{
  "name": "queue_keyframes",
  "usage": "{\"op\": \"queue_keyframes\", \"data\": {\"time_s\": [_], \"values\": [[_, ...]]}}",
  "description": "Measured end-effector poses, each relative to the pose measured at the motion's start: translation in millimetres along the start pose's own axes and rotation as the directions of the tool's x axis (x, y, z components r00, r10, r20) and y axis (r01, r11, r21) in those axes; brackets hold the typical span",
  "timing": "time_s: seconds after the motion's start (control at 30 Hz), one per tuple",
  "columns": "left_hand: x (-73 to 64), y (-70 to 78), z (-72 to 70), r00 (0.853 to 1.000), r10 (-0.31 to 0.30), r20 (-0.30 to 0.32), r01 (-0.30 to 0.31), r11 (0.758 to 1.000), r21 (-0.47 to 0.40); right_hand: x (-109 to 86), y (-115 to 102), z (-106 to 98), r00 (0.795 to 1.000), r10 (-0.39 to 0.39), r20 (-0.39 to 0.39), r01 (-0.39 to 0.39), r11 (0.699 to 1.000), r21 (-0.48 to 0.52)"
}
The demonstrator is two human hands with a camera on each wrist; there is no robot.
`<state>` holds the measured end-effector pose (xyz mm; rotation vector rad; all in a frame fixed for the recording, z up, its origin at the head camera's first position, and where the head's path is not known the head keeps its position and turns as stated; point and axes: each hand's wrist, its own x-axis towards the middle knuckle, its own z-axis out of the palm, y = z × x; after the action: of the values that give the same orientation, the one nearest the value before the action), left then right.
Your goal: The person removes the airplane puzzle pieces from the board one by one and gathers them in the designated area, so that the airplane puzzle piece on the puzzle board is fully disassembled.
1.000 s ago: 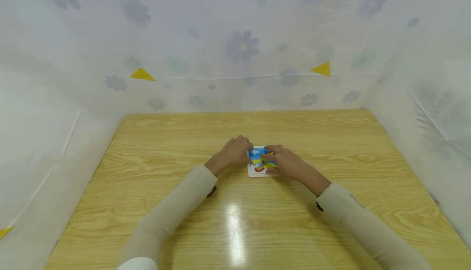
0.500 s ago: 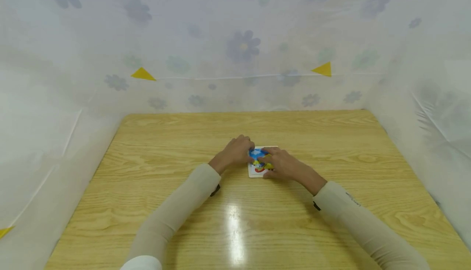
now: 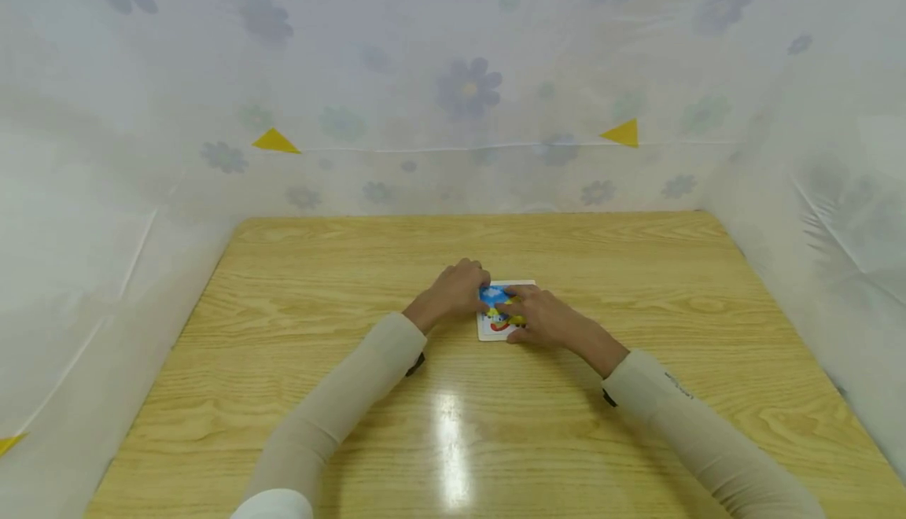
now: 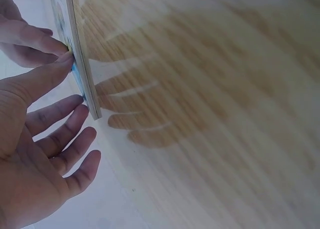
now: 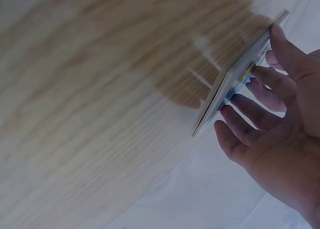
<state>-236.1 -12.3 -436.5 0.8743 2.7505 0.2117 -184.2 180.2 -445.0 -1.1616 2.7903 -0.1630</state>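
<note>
A small square board (image 3: 494, 296) with a white border and a blue, yellow and red cartoon picture lies flat on the table. My left hand (image 3: 454, 291) is at its left side, thumb and forefinger touching the picture face near the edge. From the right, my right hand (image 3: 555, 321) spreads over the picture, hiding much of that half. The left wrist view shows the layered edge of the board (image 4: 82, 64), with the other left fingers loosely bent beside its corner. In the right wrist view the thumb (image 5: 282, 41) touches the board's near edge while fingertips rest on its face.
The wood-grain table (image 3: 453, 393) extends around the board, with a bright reflection near the front. Pale flower-patterned sheeting (image 3: 396, 47) walls off the back and both sides. Yellow triangles (image 3: 621, 134) mark the sheeting.
My right hand has shifted slightly left over the board, uncovering its top right corner. My left hand has moved slightly right. The board stays in place.
</note>
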Motion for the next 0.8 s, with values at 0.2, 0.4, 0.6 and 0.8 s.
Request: {"op": "queue_keyframes", "data": {"time_s": [0.2,0.4,0.6,0.8], "values": [[2.6,-0.8,1.5,1.0,-0.017,0.017,0.018,0.998,-0.058,-0.4,0.1,1.7,1.0,-0.019,-0.015,0.019,1.0,0.012],[5.4,-1.0,1.9,0.999,-0.032,0.027,0.035,0.993,-0.114,-1.1,-0.5,1.8,1.0,-0.016,-0.024,0.016,1.0,0.013],[6.9,1.6,0.1,0.997,-0.062,0.045,0.069,0.986,-0.151,-1.3,0.0,3.3,1.0,0.002,-0.013,-0.001,1.0,0.031],[10.4,2.5,-1.0,0.994,-0.087,0.064,0.096,0.982,-0.162,-0.1,1.1,4.2,1.0,0.012,0.01,-0.012,1.0,0.016]]}}
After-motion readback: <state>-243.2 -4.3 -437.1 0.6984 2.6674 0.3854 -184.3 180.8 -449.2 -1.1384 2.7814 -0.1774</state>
